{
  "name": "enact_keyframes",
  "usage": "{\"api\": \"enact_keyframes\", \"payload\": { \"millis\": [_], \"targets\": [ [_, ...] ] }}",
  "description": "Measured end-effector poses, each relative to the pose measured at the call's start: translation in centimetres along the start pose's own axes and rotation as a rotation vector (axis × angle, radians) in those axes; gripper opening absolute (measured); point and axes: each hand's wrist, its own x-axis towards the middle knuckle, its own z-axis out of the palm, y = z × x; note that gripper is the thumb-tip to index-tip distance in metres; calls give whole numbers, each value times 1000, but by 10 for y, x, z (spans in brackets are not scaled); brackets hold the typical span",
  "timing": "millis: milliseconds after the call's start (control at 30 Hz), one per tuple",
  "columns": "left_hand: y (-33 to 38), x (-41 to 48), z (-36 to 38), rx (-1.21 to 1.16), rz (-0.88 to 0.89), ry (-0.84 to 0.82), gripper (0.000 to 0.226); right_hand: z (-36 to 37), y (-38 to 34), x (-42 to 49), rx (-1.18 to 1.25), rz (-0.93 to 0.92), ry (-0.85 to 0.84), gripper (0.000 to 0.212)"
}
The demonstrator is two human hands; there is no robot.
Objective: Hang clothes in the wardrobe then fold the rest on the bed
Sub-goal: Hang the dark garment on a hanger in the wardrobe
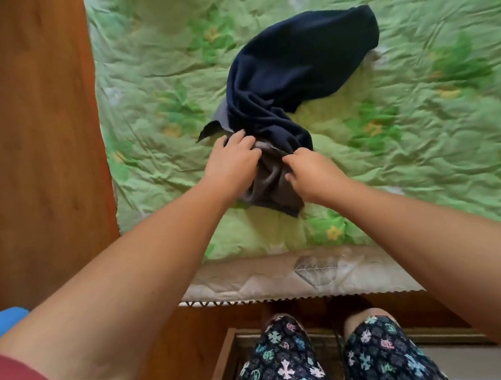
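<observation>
A person stands at the near edge of the bed (420, 116). The left hand (233, 159) and right hand (314, 172) both grasp a bunched grey garment (270, 187) near that edge, partly under a navy garment (306, 57). This looks like the folding step; next, the grey piece likely needs pulling free and spreading flat.

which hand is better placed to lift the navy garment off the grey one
Probably the right hand: it sits beside the near end of the navy garment, which trails away rightward. The left hand rests on the grey garment, farther left.
</observation>
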Motion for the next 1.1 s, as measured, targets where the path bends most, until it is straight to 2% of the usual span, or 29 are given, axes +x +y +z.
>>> {"api": "enact_keyframes", "payload": {
  "millis": [100,200,267,433,567,633,767,900,1000,1100],
  "targets": [
    [-1,-2,-29,-200,12,193,25,-29,2,-15,215,40,233,24],
    [-1,-11,-74,-454,-11,280,22,-70,-8,-35,408,47,399,14],
    [-2,-19,-109,-522,11,319,26,-105,-20,-50,480,21,483,11],
    [-11,-44,-206,-633,74,461,23,-202,-47,-93,532,-37,550,19],
    [-14,-78,-276,-665,47,604,15,-276,-84,-140,756,-66,552,31],
    [-11,-98,-305,-734,29,621,10,-310,-104,-166,893,-83,557,37],
    [12,-148,-356,-901,14,599,16,-358,-140,-212,1151,-109,516,41],
    [38,-198,-399,-1348,141,395,41,-396,-165,-250,1347,-141,568,34],
    [50,-217,-423,-1330,292,361,51,-419,-178,-275,1415,-170,598,28],
    [51,-222,-445,-1220,289,517,45,-438,-179,-294,1422,-170,638,30]
  ]
}}
